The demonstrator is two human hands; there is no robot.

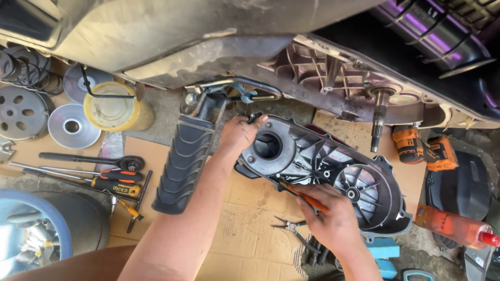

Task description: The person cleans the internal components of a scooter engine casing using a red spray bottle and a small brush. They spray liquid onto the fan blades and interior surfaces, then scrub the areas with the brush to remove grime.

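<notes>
1. While gripping the near edge of the dark engine cover (323,171), right hand (333,221) closed, fingers (312,200) curled round a thin orange-handled tool (307,196); tip of the tool pointed up and left toward the cover's lower rim, apparently touching it.
2. Left hand (238,134) laid on the cover's upper left end, fingers bent over the rim beside the round opening (268,145); nothing held apart from the cover itself.
3. Cover lying between the two hands on cardboard (245,229) on the floor, long axis running from upper left to lower right; left hand at the narrow end, right hand nearer the middle of the lower edge, finned circular part (359,190) further right.
4. Just left of the left forearm, ribbed black rubber footrest (185,166) hanging from the scooter frame.
5. Below the right hand, pliers (291,228) on the cardboard.
6. Further out: screwdrivers and wrenches (112,179) at left, pulley discs (73,125) beyond, orange drill (422,148) at right under the open crankcase (359,88).
</notes>
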